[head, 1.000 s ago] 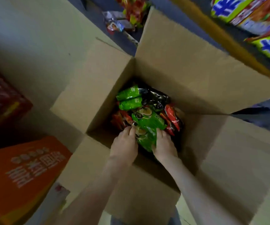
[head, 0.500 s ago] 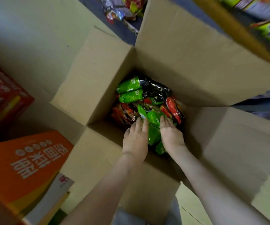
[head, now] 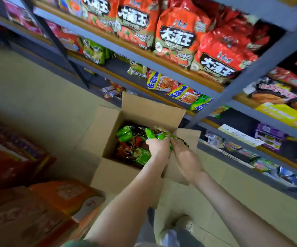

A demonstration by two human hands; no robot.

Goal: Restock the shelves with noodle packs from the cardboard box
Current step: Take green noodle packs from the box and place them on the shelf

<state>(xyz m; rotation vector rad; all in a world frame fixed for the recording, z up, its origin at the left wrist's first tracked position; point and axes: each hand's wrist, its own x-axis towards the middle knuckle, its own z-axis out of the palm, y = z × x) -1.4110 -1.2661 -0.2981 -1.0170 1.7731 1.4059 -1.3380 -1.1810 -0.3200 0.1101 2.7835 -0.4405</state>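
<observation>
An open cardboard box [head: 108,132] stands on the floor, holding several green, red and black noodle packs [head: 131,150]. Both my hands hold a bunch of green noodle packs [head: 155,134] raised above the box's right side. My left hand [head: 159,147] grips the bunch from the left, and my right hand [head: 185,157] grips it from the right. The shelves [head: 162,68] rise behind and to the right of the box, with orange, red and green noodle packs on them.
Orange and red cartons [head: 62,195] are stacked on the floor at the lower left. A dark metal shelf post [head: 247,77] slants down just right of the box. My shoe [head: 183,223] stands on the tiled floor below the box.
My hands have closed on green packs and lifted them up out of the box. The view has pulled back and tilted up, so the shelves now show.
</observation>
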